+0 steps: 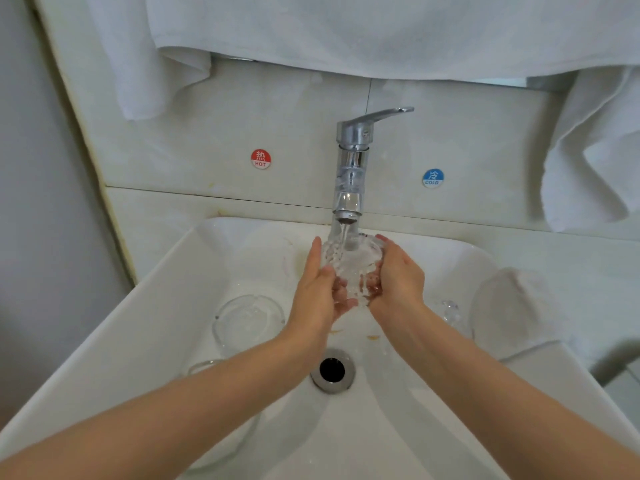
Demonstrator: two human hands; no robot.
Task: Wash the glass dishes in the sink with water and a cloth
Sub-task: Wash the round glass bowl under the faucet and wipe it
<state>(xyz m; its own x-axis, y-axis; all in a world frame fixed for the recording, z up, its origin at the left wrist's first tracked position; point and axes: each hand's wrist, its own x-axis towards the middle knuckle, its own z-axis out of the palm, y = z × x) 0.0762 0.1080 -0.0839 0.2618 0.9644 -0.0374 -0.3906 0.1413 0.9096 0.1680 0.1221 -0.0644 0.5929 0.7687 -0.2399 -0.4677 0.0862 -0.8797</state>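
Note:
A knobbly clear glass bowl [349, 268] sits under the running stream from the chrome tap [351, 168], over the white sink [166, 327]. My left hand [317, 285] cups its left side and my right hand [398, 275] cups its right side, fingers curled under it. A round glass dish [247, 320] lies in the sink at the left, and another glass dish [207, 367] shows partly under my left forearm. A small glass piece [450, 311] lies at the right. A white cloth [516, 306] rests on the sink's right rim.
The drain [332, 370] is open at the basin's centre. White towels [381, 32] hang above the tap and at the right [595, 150]. Hot [260, 159] and cold [433, 178] stickers mark the wall. A wall closes the left side.

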